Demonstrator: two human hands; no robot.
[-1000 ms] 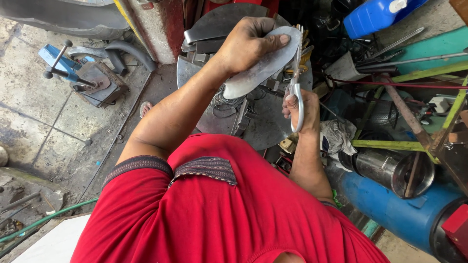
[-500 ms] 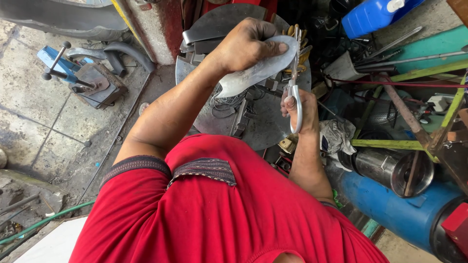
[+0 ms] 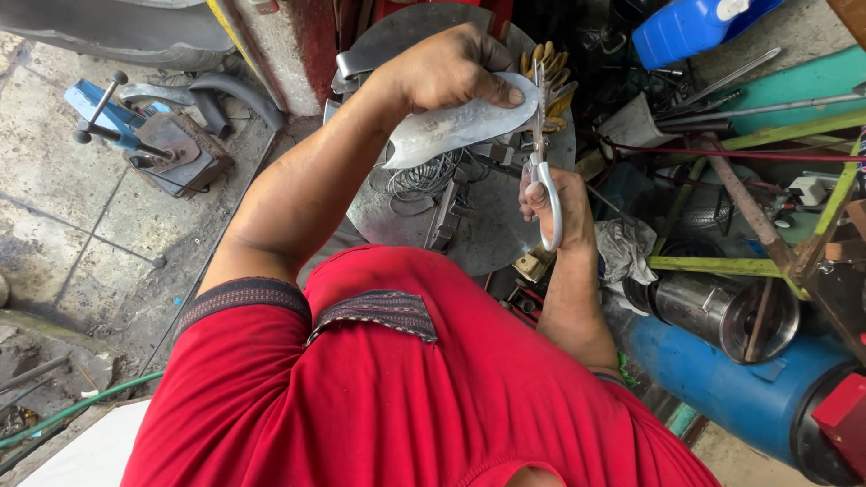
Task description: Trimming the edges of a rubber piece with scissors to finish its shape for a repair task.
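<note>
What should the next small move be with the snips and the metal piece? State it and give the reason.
Probably squeeze the snips shut in the right hand: their blades sit at the edge of the thin metal sheet, which the left hand grips from above, and the handles look spread.

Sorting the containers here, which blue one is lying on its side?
The big blue drum at lower right, lying beside the steel pot. The blue jug at the top is smaller, with a white cap.
</note>
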